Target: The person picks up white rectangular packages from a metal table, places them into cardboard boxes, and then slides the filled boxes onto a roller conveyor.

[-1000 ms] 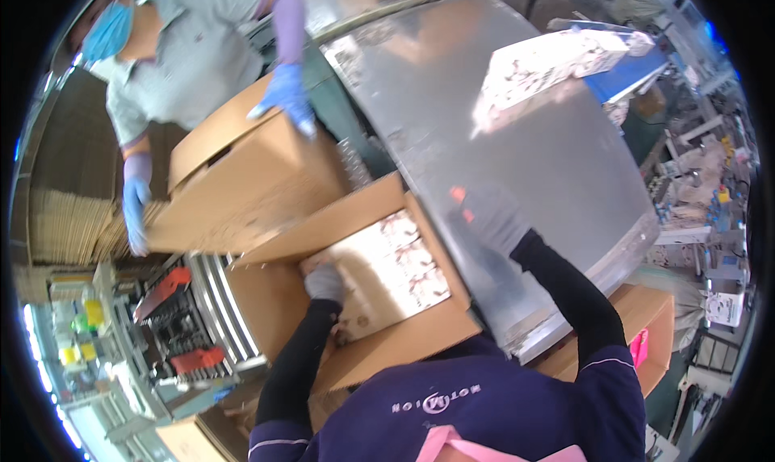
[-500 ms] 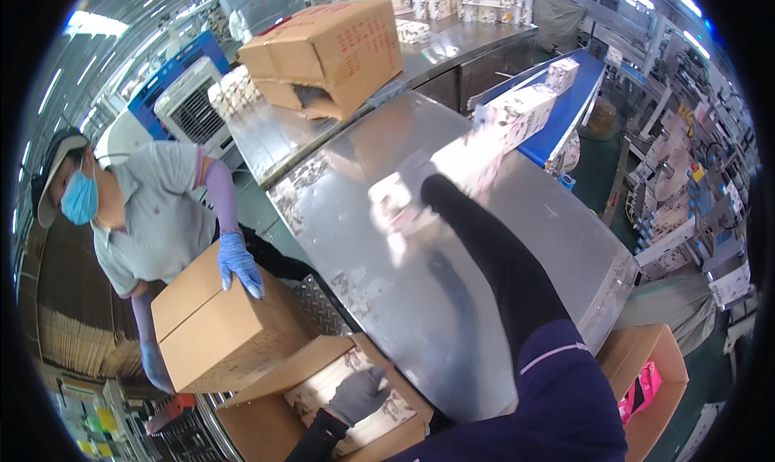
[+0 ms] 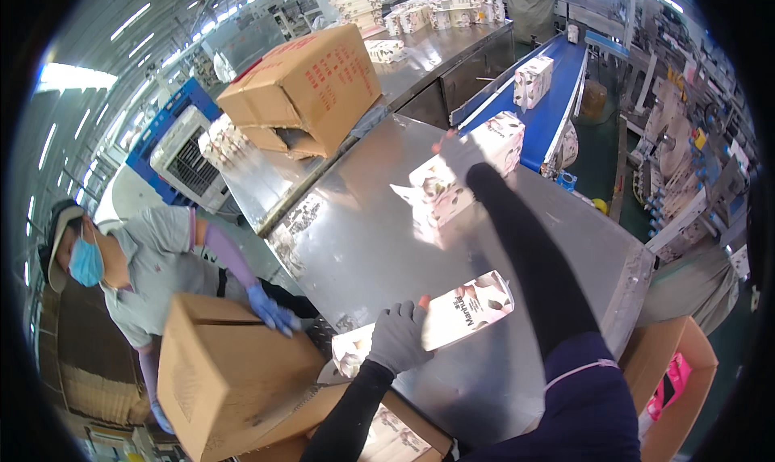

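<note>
My left hand [image 3: 400, 337], in a grey glove with an orange fingertip, grips a white, leaf-printed tissue pack [image 3: 472, 307] low over the steel table's near edge. Part of the pack sticks out on both sides of the hand. Farther off, my right hand [image 3: 462, 157] lies across the row of tissue packs [image 3: 499, 139] at the end of the belt. Glare washes out its fingers, but they appear wrapped round a pack. Below my left forearm, an open carton [image 3: 428, 434] holds more tissue packs [image 3: 395, 438] in rows.
A blue conveyor belt [image 3: 557, 75] carries another pack [image 3: 534, 83] toward the steel table [image 3: 355, 220]. On the left, a masked co-worker's blue-gloved hand [image 3: 273, 307] is at a brown carton [image 3: 234, 373]. A torn carton [image 3: 303, 87] sits on the far counter. At right stands a box [image 3: 686, 381] with something pink.
My left hand has risen from the open carton and now grips a pack over the table. My right hand has moved away toward the belt. The co-worker's carton has shifted toward the open carton.
</note>
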Motion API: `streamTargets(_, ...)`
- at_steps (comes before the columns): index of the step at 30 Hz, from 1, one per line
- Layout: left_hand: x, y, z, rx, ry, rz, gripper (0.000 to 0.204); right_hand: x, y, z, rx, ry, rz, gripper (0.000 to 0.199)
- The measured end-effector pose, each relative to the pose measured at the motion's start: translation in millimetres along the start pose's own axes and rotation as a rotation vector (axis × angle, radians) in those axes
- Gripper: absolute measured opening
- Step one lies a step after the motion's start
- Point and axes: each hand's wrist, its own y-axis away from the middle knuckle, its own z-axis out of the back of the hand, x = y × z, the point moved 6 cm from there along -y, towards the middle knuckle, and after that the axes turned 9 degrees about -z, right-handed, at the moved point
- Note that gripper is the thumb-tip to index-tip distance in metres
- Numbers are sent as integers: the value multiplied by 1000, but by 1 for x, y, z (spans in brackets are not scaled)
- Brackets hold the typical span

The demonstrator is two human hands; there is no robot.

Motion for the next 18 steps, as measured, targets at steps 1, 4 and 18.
streamTargets(1, 2, 6, 1, 5, 13, 14, 102, 32, -2, 11, 82, -241, -28, 47)
streamTargets(4, 4, 8, -4, -2, 8, 6, 100, 98, -5, 35, 25, -381, -122, 29)
streamTargets(18, -48, 56, 1, -313, -53, -55, 70, -64, 257, 34, 424, -742, -340, 85)
